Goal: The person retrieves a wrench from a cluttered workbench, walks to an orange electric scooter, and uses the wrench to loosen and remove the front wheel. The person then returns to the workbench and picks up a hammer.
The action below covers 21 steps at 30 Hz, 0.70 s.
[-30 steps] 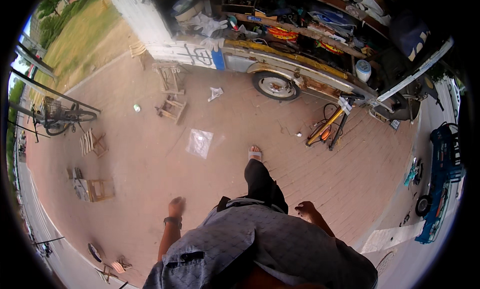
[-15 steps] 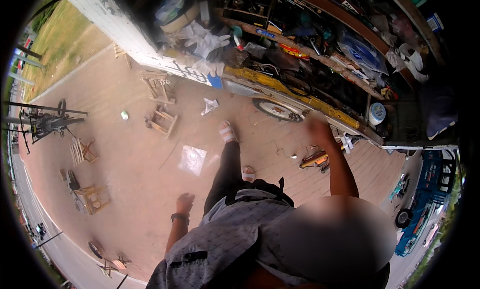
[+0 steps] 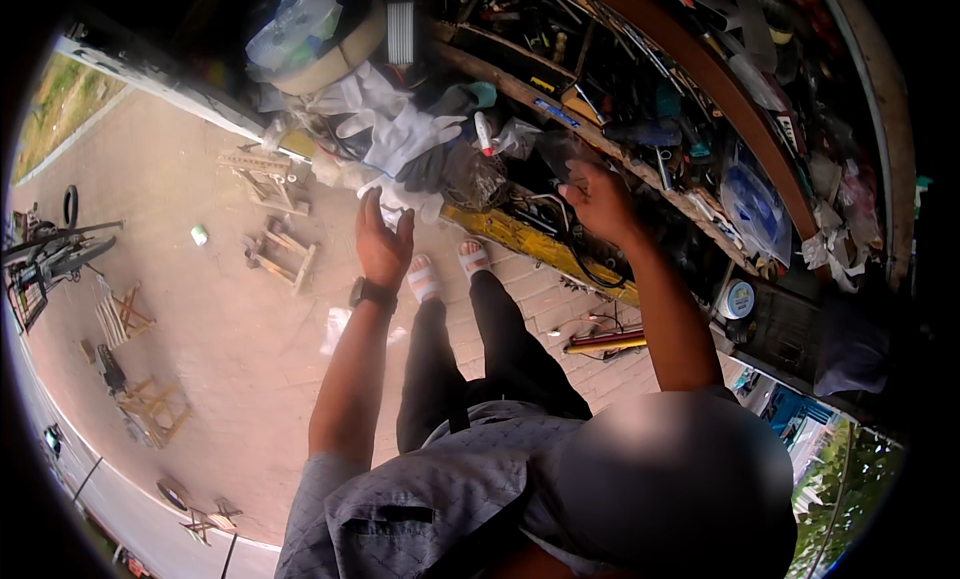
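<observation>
My left hand (image 3: 383,241) is raised with its fingers loosely extended and apart, just below white work gloves (image 3: 395,129) piled on the cart's lower ledge. Darker gloves (image 3: 425,167) lie among them. My right hand (image 3: 598,199) is over the shelf, fingers slightly bent and apart, beside a clear plastic bag (image 3: 557,157) and a dark tangle of bags and small parts; whether it touches them I cannot tell. A small white bottle with a red part (image 3: 484,134) stands behind, and a yellow rail (image 3: 495,229) runs along the ledge's edge.
Tool trays (image 3: 520,29), a white tub (image 3: 738,301) and blue plastic packs (image 3: 750,204) crowd the cart. Wooden stools (image 3: 280,254), a bicycle (image 3: 55,249) and frame parts (image 3: 610,344) are on the pavement (image 3: 240,359). A blue vehicle (image 3: 785,409) shows at right.
I have stepped up to the cart, so its shelves fill more of the view. Both arms have risen toward the shelf; my left hand has moved up from beside my leg to the gloves.
</observation>
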### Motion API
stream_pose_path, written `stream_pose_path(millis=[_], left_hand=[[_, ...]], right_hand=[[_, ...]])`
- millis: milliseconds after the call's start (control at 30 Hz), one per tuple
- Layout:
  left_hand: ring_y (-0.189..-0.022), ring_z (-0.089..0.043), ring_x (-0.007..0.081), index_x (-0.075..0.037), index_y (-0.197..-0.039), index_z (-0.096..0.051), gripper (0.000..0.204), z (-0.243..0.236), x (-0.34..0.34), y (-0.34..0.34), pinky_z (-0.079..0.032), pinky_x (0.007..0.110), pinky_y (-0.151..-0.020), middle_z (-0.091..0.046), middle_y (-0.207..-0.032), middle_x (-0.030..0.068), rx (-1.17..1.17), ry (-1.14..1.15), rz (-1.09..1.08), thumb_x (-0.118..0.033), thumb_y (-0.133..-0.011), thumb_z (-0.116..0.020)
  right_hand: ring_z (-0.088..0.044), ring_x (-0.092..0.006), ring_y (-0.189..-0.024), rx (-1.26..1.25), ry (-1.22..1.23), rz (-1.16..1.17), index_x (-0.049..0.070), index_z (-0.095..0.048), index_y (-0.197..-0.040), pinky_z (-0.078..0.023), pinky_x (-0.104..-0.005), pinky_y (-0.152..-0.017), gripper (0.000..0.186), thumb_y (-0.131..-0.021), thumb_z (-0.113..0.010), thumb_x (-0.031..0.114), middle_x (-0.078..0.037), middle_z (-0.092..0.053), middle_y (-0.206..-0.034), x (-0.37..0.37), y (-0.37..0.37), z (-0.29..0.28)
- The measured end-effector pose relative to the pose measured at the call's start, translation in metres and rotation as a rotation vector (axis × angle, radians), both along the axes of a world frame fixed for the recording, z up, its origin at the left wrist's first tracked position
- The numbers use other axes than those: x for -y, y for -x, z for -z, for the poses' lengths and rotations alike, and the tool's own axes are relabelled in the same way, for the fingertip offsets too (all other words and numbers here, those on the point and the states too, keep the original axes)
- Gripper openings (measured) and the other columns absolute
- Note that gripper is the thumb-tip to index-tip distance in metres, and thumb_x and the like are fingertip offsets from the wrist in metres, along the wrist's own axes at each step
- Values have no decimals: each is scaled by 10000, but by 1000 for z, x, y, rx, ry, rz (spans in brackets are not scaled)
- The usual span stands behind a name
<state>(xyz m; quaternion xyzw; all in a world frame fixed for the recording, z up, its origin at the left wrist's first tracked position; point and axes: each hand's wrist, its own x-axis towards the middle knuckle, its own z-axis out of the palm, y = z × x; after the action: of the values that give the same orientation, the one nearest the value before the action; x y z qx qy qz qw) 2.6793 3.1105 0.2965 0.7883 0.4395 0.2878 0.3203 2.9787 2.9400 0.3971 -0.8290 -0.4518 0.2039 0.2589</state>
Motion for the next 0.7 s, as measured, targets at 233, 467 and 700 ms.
stream_pose_path(millis=[233, 467, 700], left_hand=[[-1390, -298, 511, 16, -1389, -432, 726, 35, -20, -93, -282, 548, -1145, -323, -1505, 305, -49, -84, -61, -207, -783, -763], [-1460, -163, 515, -24, -1474, -370, 829, 78, -11, -113, -164, 609, -1174, -217, -1580, 298, -279, -108, -138, -436, -832, -695], [-1441, -200, 531, -17, -1466, -388, 766, 70, -12, -115, -182, 617, -1161, -251, -1563, 310, -283, -138, -152, -435, -874, -635]], right_hand=[[-706, -342, -868, 39, -99, 68, -3, -621, -1185, -544, -406, -758, 366, -883, -696, 189, -208, -712, -960, -115, -91, 34], [-647, -433, -970, 407, -288, -38, 3, -611, -1228, -534, -462, -836, 462, -824, -740, 188, -243, -656, -1077, -210, -132, 66], [-659, -397, -927, 528, -324, -111, 48, -681, -1083, -542, -460, -791, 301, -819, -736, 181, -194, -644, -1092, -252, -153, 82]])
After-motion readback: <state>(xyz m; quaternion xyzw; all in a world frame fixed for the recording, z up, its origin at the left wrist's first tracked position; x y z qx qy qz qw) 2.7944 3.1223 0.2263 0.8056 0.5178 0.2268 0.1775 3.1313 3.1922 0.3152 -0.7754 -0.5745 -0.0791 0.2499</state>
